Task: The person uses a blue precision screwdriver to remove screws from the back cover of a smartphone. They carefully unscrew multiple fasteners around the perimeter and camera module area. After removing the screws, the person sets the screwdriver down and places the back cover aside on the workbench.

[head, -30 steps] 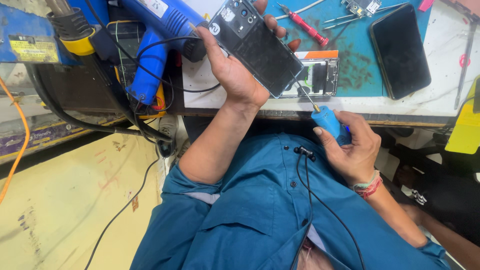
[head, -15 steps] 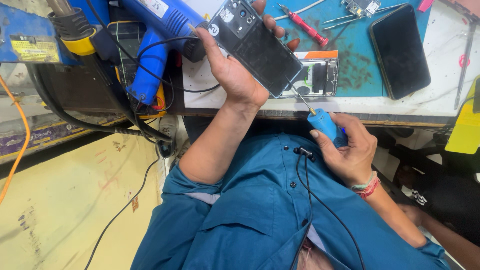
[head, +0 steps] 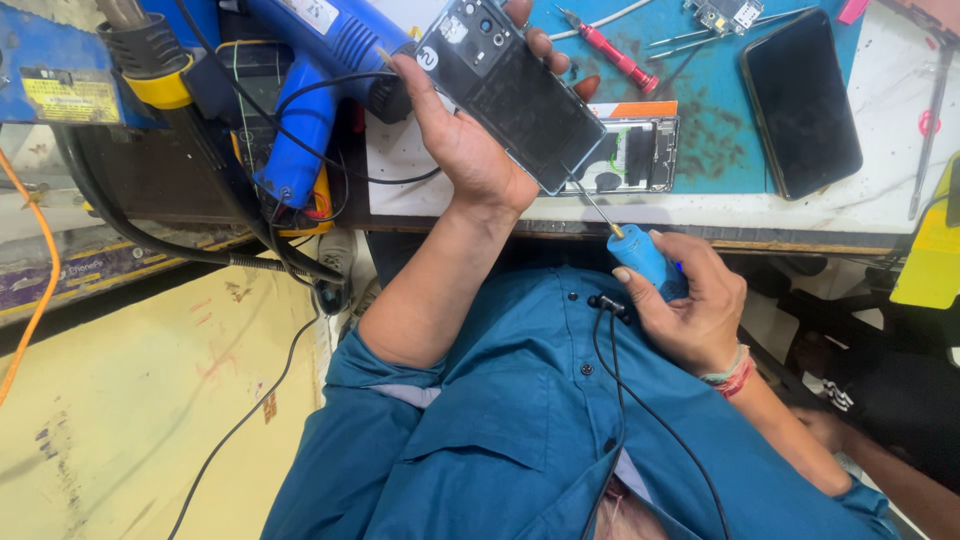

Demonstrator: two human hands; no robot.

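Blue mat [head: 700,110] covers white bench [head: 860,200] above yellow floor [head: 130,420]

White workbench [head: 880,205], teal mat [head: 720,140], yellowish floor [head: 130,430]

Up on the bench, a blue hot-air gun [head: 310,70] sits at the left edge, its black cord [head: 330,175] looping down. A red-handled screwdriver [head: 610,50] lies on the blue mat [head: 700,120], a dark phone [head: 800,100] face-up towards the right, an opened phone frame [head: 640,155] near the front edge.
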